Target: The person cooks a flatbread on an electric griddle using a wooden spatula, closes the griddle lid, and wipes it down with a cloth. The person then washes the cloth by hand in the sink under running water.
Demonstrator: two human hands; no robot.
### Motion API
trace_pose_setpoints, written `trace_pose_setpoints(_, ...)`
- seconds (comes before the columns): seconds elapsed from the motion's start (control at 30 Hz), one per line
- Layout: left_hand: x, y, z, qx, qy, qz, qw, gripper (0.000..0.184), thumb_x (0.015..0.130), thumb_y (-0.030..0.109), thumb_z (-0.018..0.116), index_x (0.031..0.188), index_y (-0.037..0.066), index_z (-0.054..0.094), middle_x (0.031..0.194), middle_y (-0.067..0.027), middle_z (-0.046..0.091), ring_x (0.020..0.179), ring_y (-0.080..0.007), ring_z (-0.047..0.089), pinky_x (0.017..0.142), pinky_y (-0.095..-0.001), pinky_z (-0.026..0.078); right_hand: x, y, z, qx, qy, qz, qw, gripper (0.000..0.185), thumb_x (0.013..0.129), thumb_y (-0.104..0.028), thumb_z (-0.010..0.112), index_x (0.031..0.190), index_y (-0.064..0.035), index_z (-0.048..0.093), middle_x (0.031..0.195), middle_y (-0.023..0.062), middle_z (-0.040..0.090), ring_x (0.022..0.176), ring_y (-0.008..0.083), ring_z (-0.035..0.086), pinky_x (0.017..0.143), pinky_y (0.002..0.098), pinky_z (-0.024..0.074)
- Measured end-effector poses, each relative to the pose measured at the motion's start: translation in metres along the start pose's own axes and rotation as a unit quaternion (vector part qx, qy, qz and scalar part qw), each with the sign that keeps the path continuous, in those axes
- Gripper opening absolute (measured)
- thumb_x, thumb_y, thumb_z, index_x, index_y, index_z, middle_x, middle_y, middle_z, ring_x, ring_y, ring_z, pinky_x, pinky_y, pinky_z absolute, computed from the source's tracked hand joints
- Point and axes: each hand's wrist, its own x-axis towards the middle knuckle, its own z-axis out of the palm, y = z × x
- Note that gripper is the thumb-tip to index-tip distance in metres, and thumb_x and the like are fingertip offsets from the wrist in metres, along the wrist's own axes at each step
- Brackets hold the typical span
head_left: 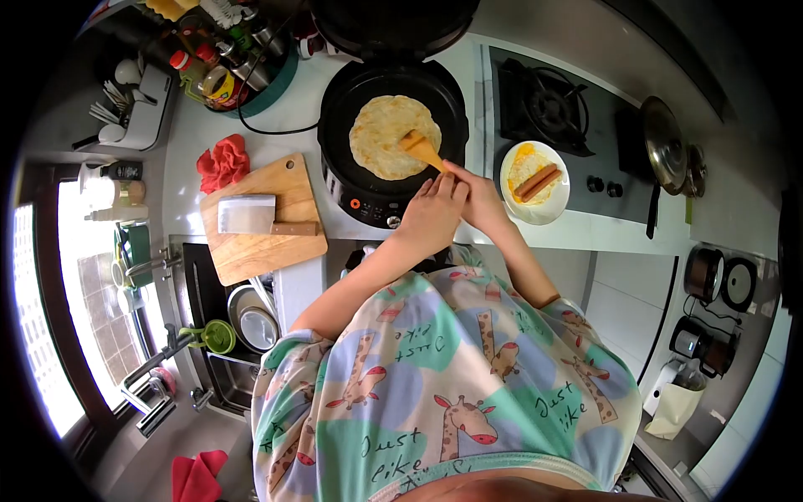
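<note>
The right hand (483, 199) has its fingers closed round the handle of a wooden spatula (423, 151), near the end. The fingers of the left hand (433, 216) are bunched against the right hand's fingers, overlapping them; whether they also grip the handle I cannot tell. The spatula's blade rests on a flatbread (381, 134), toward its right edge. The flatbread, round and pale with light golden patches, lies flat inside a black electric griddle (333, 109), well within the rim. The griddle stands at the front edge of the counter (293, 144), its control panel facing the person and its lid (393, 25) raised at the back.

Right of the hands, a white plate (512, 201) overlaps the near left corner of the gas hob (623, 188); on it, brown sausage pieces (537, 181) lie side by side over egg (524, 156). A burner (548, 109) sits farther back, toward the hob's far left corner.

Left of the griddle, a wooden board (293, 188) juts past the counter's front edge, over the sink. A cleaver (248, 215) lies across it, handle toward the board's right edge. A red cloth (223, 163) lies by the board's far left corner. Bottles (224, 84) crowd a round tray (283, 88) behind, near the counter's back edge.
</note>
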Motion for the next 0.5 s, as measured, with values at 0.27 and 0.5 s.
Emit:
trace_pose_setpoints(0.27,-0.009,-0.02,-0.012,-0.03,0.01,-0.011,0.999,0.052,0.076,0.006,0.07,0.122,0.002,0.047,0.12,-0.0219,0.052,0.113,-0.0397,0.058,0.099,-0.0438,0.048,0.01,-0.01,0.014,0.007,-0.029,0.004,1.0,0.041,0.082,-0.012,0.062,0.123,-0.0046,0.063,0.092,0.0225,0.069,0.084,0.0402,0.067,0.073,0.0446,0.0549)
trace_pose_setpoints(0.5,-0.012,-0.039,-0.016,-0.064,0.021,-0.047,0.997,0.047,0.076,0.006,0.069,0.118,0.002,0.048,0.118,-0.0215,0.052,0.107,-0.0402,0.061,0.092,-0.0439,0.051,0.027,-0.015,0.031,-0.011,-0.055,0.023,0.998,0.041,0.081,-0.01,0.059,0.122,-0.0046,0.064,0.091,0.0219,0.069,0.083,0.0415,0.066,0.075,0.0469,0.0547)
